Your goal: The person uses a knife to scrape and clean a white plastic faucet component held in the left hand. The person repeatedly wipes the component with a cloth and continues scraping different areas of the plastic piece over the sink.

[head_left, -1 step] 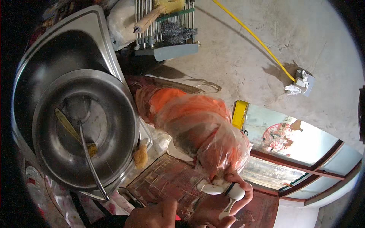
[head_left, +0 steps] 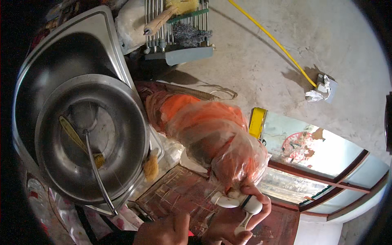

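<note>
By the right hand (head_left: 223,226), a white plastic piece (head_left: 253,206) is being gripped, its stem slanting toward the wearer. Left hand (head_left: 163,231) is being held farther left, its grip unclear.

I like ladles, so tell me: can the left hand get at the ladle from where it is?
Probably yes: the ladle pokes its handle past the bowl's rim, and nothing seems to block the left hand's way there.

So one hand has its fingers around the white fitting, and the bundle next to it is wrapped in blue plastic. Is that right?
Not quite: the head view shows the bundle in orange and clear plastic, not blue. One hand does have its fingers around the white fitting.
</note>
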### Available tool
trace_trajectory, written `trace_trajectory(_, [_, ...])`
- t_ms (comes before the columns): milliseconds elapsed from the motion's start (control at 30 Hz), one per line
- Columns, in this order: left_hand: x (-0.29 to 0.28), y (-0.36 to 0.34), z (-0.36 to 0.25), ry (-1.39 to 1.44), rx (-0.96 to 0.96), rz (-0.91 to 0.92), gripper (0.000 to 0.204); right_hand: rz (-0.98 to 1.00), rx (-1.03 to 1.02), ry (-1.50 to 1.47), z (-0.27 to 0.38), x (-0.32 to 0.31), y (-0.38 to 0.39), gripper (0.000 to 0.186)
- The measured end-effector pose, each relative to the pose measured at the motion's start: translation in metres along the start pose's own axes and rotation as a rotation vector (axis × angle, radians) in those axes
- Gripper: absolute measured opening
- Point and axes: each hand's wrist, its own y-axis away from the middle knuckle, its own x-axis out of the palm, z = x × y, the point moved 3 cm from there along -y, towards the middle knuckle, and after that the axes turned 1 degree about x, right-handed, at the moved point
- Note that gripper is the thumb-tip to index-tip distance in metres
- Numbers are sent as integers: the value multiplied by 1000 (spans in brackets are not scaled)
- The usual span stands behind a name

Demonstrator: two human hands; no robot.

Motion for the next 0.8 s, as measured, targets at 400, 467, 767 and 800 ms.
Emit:
trace_trajectory(400, [-19, 10, 32, 217, -216, -76, 11, -33, 163, -65, 12, 5, -6, 87])
trace_trajectory(467, [0, 14, 23, 284, -72, -327, 13, 12, 130, -62, 13, -2, -3, 86])
trace_trajectory(767, [18, 9, 19, 578, -116, -234, 14, -40, 87, -67, 12, 12, 1, 77])
trace_trajectory(800, [18, 8, 19, 593, -120, -222, 14, -28, 90, -51, 11, 12, 1, 77])
